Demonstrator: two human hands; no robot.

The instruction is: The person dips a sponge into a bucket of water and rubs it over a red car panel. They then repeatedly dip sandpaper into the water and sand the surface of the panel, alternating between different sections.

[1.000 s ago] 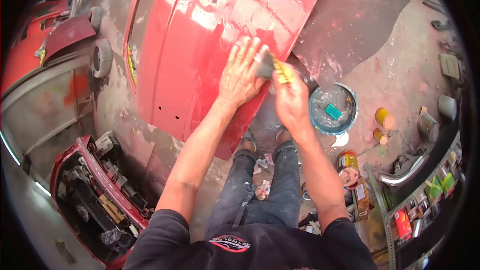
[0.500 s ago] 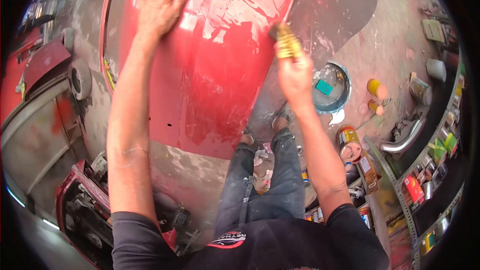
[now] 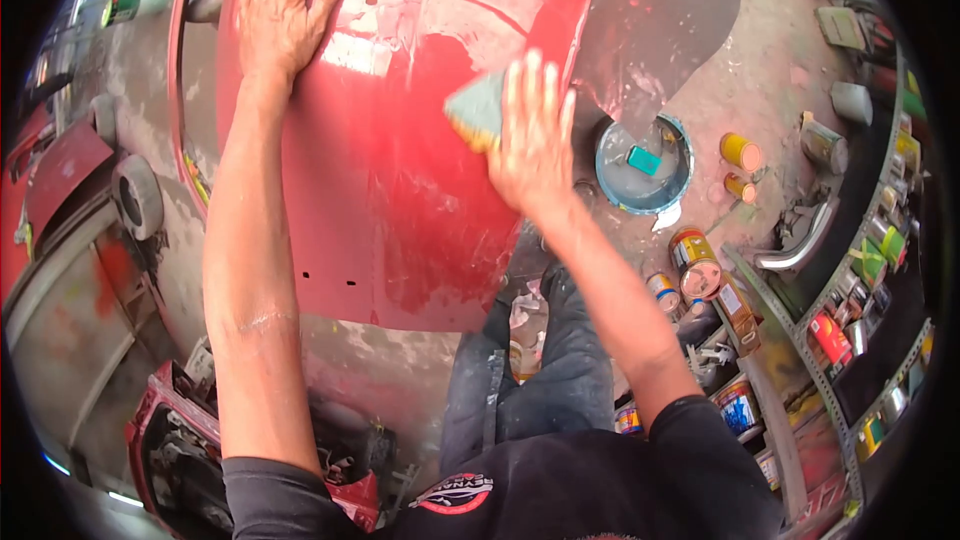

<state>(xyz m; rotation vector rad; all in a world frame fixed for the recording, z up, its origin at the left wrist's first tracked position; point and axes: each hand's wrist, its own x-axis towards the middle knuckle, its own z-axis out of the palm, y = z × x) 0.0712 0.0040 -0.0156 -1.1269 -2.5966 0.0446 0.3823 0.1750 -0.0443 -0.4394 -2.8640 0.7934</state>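
Note:
My left hand (image 3: 283, 25) lies flat on the upper left of a red car panel (image 3: 400, 190), fingers spread, holding nothing. Farther right, my right hand (image 3: 530, 135) is over the panel near its right edge. Its fingers are stretched out over a grey-green sheet with a yellowish lower edge (image 3: 478, 110), which looks like sandpaper; part of the sheet sticks out left of the hand. Glossy reflections and whitish smears show on the panel.
A blue basin (image 3: 645, 202) with a green block (image 3: 643, 160) in it stands on the floor at right. Yellow cans (image 3: 741, 151), a larger tin (image 3: 695, 262) and shelves of cans are farther right. A tire (image 3: 137, 197) and red car parts are at left.
My right hand has come down onto the panel from its right edge, moving left, and the sheet now lies there. The view has shifted slightly; my left hand still rests on the panel.

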